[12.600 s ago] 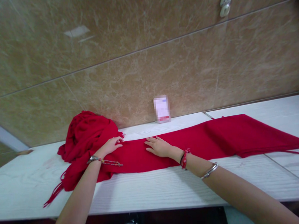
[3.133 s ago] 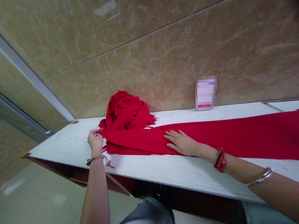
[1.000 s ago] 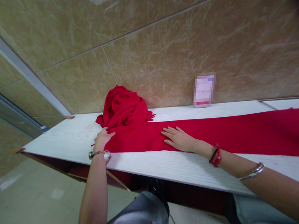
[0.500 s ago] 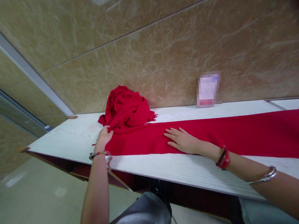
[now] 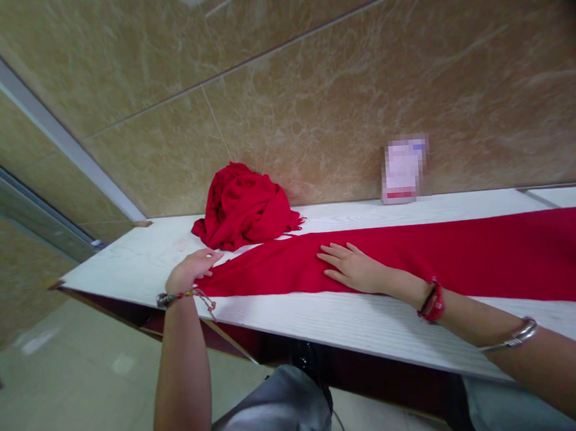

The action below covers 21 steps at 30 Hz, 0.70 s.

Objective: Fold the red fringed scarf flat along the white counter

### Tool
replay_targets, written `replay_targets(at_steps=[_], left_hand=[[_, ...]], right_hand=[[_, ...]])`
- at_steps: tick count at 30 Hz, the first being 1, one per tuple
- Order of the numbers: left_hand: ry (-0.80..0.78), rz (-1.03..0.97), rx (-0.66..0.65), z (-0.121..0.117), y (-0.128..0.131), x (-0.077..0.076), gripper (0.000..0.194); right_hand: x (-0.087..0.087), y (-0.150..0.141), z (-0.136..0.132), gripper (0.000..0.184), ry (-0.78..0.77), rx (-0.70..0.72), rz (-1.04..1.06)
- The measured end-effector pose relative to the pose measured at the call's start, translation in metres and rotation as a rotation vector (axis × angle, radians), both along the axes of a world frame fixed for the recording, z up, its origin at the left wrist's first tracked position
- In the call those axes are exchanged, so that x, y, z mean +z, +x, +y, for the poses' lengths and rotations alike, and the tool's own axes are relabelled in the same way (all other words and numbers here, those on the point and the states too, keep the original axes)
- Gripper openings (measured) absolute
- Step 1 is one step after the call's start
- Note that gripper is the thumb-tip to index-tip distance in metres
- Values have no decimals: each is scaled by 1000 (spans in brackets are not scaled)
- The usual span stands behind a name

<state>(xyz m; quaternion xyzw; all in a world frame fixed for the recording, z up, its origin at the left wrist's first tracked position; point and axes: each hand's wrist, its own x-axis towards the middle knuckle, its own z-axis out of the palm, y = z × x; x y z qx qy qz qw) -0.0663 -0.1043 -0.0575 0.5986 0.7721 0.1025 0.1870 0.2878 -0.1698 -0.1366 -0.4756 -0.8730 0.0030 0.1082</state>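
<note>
A long red scarf (image 5: 417,253) lies along the white tabletop and runs out of view on the right. My left hand (image 5: 192,268) is at its left end, thumb side up, with fingers closed on the edge. Toward that hand the cloth narrows and its far edge slants inward; the fingertips are partly hidden. My right hand (image 5: 352,268) rests flat on the scarf's middle, palm down and fingers spread. Just beyond the left hand, a second red cloth with fringe (image 5: 246,208) sits in a bunched heap against the wall.
A pixelated pink-white card or box (image 5: 404,171) leans on the brown tiled wall (image 5: 311,123) at the back. The white tabletop (image 5: 119,258) has a front edge close to my legs, with dark open shelving (image 5: 376,379) below.
My left hand has shifted slightly left and drawn in the scarf's far left corner, so that end is narrower and apart from the heap. The right hand stays in place.
</note>
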Motion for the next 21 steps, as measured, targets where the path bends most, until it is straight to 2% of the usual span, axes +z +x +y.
replay_targets(at_steps=[4,6,11,18,21], left_hand=[[-49,42,57,1,2,-4,42],[-29,72,72,5,0,-6,41],[118,91,99,12,-4,-11,29],[358,7,89,27,-7,-23,34],[394,-7,84,30,-10,-29,38]], right_hand=[[0,0,0,48,13,9,0],[0,0,0,48,6,3,-6],[2,0,-1,49,-6,0,-24],[2,0,-1,49,-13,-7,-17],[3,0,-1,49,-8,-9,-19]])
